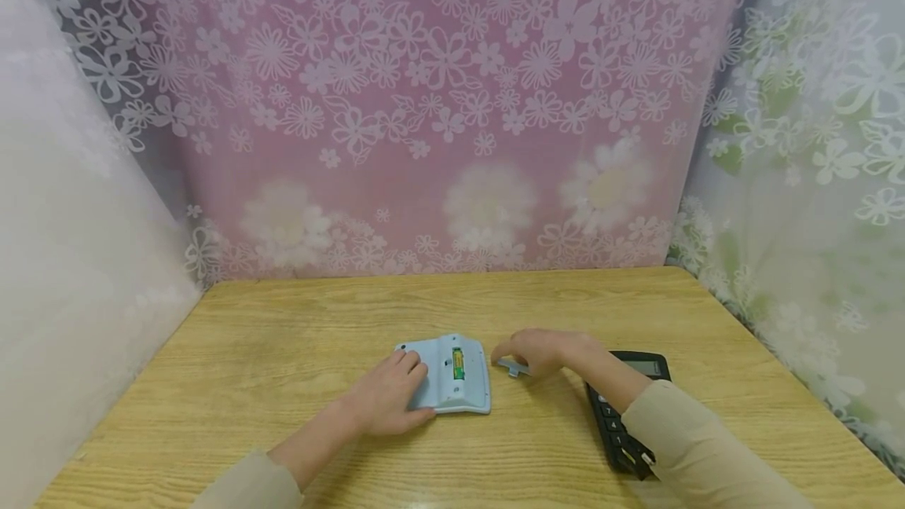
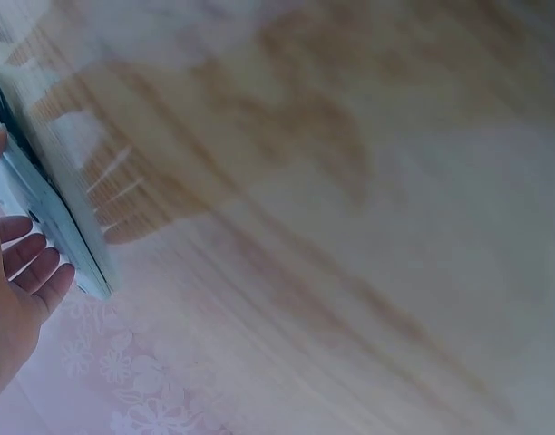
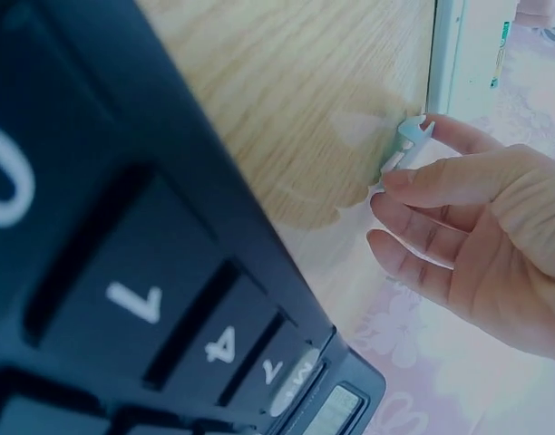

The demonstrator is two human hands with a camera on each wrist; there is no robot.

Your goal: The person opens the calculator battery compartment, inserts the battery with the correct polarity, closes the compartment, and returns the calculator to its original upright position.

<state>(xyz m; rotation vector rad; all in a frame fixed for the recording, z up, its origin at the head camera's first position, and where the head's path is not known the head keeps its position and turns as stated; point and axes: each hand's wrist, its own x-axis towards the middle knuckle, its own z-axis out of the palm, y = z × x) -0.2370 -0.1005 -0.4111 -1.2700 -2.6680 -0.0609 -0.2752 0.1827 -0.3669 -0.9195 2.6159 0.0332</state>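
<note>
A light blue calculator [image 1: 433, 371] lies face down on the table, its raised back part showing an uncovered battery slot. Inside that slot sits a green and gold battery [image 1: 458, 364]. My left hand [image 1: 389, 395] rests on the left part of the calculator, fingers laid over its back and thumb by the near edge. To the right, my right hand [image 1: 540, 353] pinches a small light blue battery cover [image 1: 512, 368] between thumb and fingers, just above the table and apart from the calculator. The right wrist view shows this cover [image 3: 406, 145] at the fingertips.
A larger black calculator [image 1: 610, 419] lies face up under my right forearm, partly hidden by it. A small black object [image 1: 636, 458] with a light-coloured tip is at its near end. Floral curtains [image 1: 452, 140] stand behind the wooden table [image 1: 297, 320] and along both sides.
</note>
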